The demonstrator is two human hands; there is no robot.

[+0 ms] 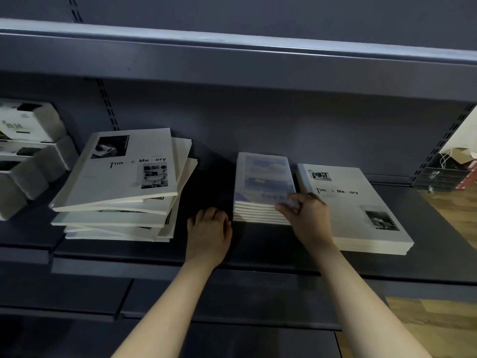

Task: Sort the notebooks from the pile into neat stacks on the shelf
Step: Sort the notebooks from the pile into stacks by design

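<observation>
Fingers (289, 202) of right hand (307, 218) pinching near right corner of top notebook on blue stack (264, 187), long axis running away toward shelf back. Left hand (209, 231) loosely curled, holding nothing, resting on shelf (154, 259) just left of blue stack. Untidy pile (121, 187) farther left of blue stack, nearer left hand. Neat white stack (361, 210) just right. Boxes (28, 151) at far left; wooden floor (444, 329) lower right.

A shop — dark metal display shelving (258, 254) with slotted uprights (108, 104), stocked with identical notebooks (121, 171) and boxed goods (28, 125).
</observation>
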